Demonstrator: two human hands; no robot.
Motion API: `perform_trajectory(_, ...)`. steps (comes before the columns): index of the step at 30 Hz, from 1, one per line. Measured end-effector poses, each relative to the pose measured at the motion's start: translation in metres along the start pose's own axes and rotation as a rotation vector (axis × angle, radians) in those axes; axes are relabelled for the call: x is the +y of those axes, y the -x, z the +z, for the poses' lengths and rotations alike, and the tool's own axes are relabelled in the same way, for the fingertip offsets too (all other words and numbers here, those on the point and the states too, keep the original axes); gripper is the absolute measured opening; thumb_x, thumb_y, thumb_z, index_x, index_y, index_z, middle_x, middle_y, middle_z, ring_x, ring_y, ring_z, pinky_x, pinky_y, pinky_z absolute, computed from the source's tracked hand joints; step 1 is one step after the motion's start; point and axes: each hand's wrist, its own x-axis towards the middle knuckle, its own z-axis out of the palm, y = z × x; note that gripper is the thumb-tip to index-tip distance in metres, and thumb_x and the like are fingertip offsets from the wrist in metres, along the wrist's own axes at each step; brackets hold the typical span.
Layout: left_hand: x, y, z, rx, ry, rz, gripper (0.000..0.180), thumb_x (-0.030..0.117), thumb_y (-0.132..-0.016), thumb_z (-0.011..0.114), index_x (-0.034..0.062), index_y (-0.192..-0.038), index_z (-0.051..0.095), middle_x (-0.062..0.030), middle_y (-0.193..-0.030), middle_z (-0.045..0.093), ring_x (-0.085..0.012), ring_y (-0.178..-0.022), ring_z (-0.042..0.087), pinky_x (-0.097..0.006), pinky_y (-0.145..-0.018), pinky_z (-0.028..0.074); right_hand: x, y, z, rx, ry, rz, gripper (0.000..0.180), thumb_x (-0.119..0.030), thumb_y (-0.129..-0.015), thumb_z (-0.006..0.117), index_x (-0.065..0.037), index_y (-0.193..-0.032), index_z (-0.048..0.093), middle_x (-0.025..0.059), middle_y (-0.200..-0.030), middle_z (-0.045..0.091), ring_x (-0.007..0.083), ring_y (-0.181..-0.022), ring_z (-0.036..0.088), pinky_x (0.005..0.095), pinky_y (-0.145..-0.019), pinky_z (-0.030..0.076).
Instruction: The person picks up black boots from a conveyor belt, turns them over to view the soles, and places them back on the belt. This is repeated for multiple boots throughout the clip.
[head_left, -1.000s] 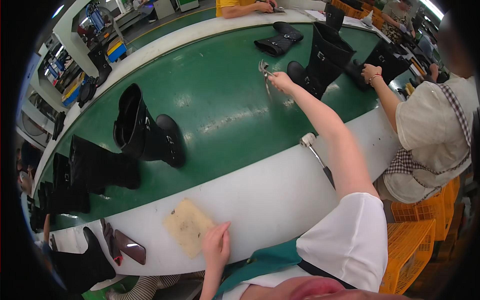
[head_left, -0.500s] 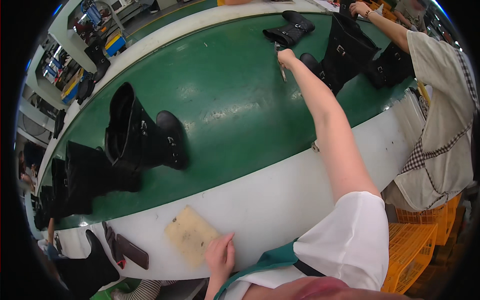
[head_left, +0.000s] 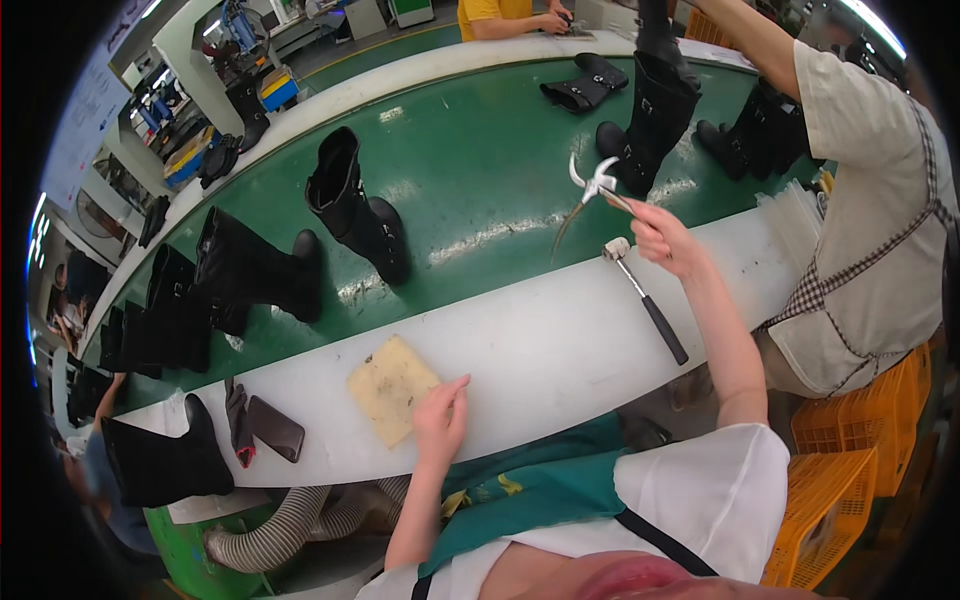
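Note:
My right hand (head_left: 664, 240) grips one handle of silver pincers (head_left: 600, 182). Their curved jaws stand spread, and the other handle hangs loose over the green belt's near edge. Below them a hammer (head_left: 645, 300) with a pale head and black grip lies on the white ledge. My left hand (head_left: 441, 415) rests at the right edge of a stained cream pad (head_left: 392, 385), its fingers loosely curled and nothing visible in them. Past the pincers, a tall black buckled boot (head_left: 650, 125) stands on the belt. Another black boot (head_left: 590, 84) lies on its side farther off.
Several black boots (head_left: 358, 205) stand along the green belt (head_left: 470, 180) on the left. A phone (head_left: 277, 428), a dark glove (head_left: 240, 420) and a black boot (head_left: 170, 450) lie on the ledge (head_left: 540, 350). A co-worker (head_left: 870, 200) stands close at right above orange crates (head_left: 825, 510).
My right hand has drawn back toward me with the pincers, which have spread apart. The hammer has come into sight. My left hand stays by the pad, and the whole view has shifted.

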Motion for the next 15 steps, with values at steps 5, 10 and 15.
perform_trajectory(5, 0.0, 0.002, 0.0, 0.01, 0.023, -0.005, 0.017, 0.005, -0.084, 0.057, 0.0048, -0.098, 0.067, -0.0112, -0.083, 0.065, -0.0239, -0.071, 0.061, -0.032, -0.066, 0.049, 0.014, 0.086, -0.025, -0.094, -0.372, -0.009, 0.043, -0.019, -0.103, 0.026, -0.006, -0.144, 0.026, -0.0066, -0.048, 0.028, 0.0019, -0.033, 0.028, 0.0175, -0.033, 0.024)
perform_trajectory(10, 0.001, 0.003, 0.0, -0.014, 0.028, -0.04, 0.019, 0.006, -0.086, 0.057, 0.0046, -0.102, 0.067, -0.0112, -0.09, 0.067, -0.0219, -0.076, 0.063, -0.031, -0.07, 0.051, 0.008, 0.154, -0.098, -0.015, -0.534, 0.005, 0.045, -0.023, -0.104, 0.022, -0.007, -0.146, 0.021, -0.0057, -0.048, 0.029, 0.0038, -0.033, 0.031, 0.0196, -0.034, 0.029)
perform_trajectory(15, 0.001, 0.005, 0.0, -0.021, 0.185, -0.148, 0.032, 0.005, -0.088, 0.056, 0.0044, -0.119, 0.059, -0.0112, -0.104, 0.065, -0.018, -0.084, 0.063, -0.029, -0.073, 0.053, -0.022, 0.188, -0.159, 0.064, -0.466, 0.162, 0.044, -0.026, -0.104, 0.024, -0.009, -0.144, 0.026, -0.0067, -0.048, 0.029, 0.0039, -0.033, 0.029, 0.0205, -0.034, 0.029)
